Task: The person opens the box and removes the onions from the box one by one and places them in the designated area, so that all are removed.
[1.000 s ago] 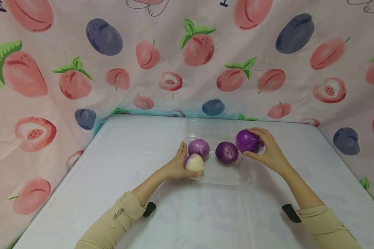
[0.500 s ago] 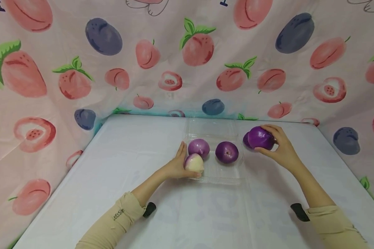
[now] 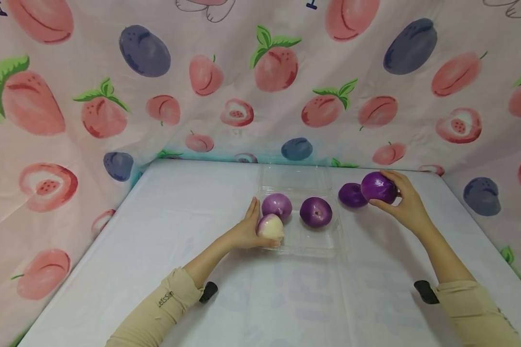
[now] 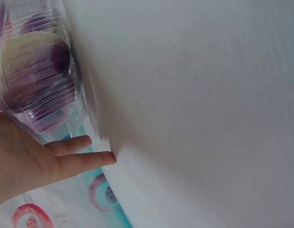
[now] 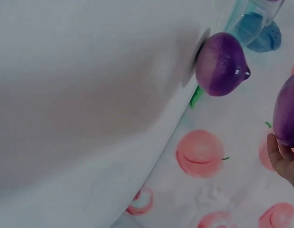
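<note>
A clear plastic container [image 3: 301, 245] lies on the table with its lid [image 3: 294, 177] folded back. Inside are a light purple onion [image 3: 277, 206], a pale white-and-purple onion [image 3: 270, 228] and a dark purple onion [image 3: 316, 212]. My left hand [image 3: 244, 233] rests against the container's left side, fingers straight, thumb along the front by the pale onion. My right hand [image 3: 410, 208] holds another purple onion [image 3: 378, 188] between thumb and fingers, right of the container. Beside it, a further dark purple onion [image 3: 351, 195] sits on the table; its pointed tip shows in the right wrist view.
The table wears a white cover [image 3: 191, 299]. A fruit-printed cloth [image 3: 243, 62] hangs behind it and along both sides. A dark wrist-worn piece [image 3: 208, 292] shows by the left cuff, and a similar one [image 3: 426, 292] by the right.
My right hand has moved right with the purple onion, away from the container. The dark onion behind it has come into fuller view. The left hand has stayed in place.
</note>
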### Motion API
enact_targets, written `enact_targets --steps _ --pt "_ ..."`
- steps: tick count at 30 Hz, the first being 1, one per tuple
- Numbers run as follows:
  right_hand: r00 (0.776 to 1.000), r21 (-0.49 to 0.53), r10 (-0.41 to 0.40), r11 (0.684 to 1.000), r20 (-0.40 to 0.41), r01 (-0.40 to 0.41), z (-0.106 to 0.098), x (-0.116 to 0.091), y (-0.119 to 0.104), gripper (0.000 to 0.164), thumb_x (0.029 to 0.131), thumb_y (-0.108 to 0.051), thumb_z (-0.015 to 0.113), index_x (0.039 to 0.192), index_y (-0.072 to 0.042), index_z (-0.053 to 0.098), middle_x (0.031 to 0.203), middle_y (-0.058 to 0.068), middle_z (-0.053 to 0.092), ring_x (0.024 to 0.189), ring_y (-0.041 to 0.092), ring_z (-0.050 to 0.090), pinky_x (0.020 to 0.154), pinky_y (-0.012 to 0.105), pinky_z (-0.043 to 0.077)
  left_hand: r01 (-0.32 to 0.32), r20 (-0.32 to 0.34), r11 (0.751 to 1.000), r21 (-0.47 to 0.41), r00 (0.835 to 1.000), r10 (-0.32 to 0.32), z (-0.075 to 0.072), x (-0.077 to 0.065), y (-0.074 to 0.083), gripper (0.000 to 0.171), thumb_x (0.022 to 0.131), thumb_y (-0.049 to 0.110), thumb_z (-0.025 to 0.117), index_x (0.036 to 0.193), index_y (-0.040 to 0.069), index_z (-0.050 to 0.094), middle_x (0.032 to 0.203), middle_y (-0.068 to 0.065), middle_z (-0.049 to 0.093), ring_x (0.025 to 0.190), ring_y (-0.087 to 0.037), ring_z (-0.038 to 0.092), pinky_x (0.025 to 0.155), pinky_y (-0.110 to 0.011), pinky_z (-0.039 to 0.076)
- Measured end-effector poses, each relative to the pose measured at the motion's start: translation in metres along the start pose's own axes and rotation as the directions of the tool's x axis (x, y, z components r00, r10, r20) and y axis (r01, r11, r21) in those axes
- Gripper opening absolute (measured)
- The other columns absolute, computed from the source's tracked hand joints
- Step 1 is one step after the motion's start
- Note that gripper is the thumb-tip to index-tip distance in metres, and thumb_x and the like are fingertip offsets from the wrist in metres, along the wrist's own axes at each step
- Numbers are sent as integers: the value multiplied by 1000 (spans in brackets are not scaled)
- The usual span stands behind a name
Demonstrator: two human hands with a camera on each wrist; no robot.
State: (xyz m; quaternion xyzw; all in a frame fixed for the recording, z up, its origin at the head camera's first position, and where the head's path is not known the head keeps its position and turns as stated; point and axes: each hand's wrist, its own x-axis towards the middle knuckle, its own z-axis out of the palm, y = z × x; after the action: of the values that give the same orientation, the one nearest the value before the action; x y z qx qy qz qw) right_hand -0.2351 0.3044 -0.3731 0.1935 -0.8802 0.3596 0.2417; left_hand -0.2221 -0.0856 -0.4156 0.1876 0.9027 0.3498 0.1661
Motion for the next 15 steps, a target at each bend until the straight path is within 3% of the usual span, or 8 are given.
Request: enact_targets --steps 8,11,15 --pt "1000 -25 28 999 4 -28 3 -5 20 68 71 5 76 133 3 47 135 26 44 111 -17 32 76 2 30 -13 -16 1000 -1 1000 13 0 0 -1 127 71 47 78 148 -2 -11 156 -16 -20 145 -35 -4 115 -51 21" --pt "999 -34 43 999 22 -42 4 -7 25 68 72 3 76 133 3 46 136 27 43 123 7 42 89 9 36 -10 -11 1000 -5 1000 10 1 0 -1 127 71 47 78 148 -1 -11 156 -15 -21 146 -34 -4 115 -51 21" --pt "999 -34 33 999 41 -32 3 -5 34 68 72 3 76 132 7 45 135 31 42 121 49 40 107 47 34 -3 -8 1000 -4 1000 3 1 1 -2 127 71 47 78 148 0 -12 156 -14 -22 146 -33 -4 115 -50 21"
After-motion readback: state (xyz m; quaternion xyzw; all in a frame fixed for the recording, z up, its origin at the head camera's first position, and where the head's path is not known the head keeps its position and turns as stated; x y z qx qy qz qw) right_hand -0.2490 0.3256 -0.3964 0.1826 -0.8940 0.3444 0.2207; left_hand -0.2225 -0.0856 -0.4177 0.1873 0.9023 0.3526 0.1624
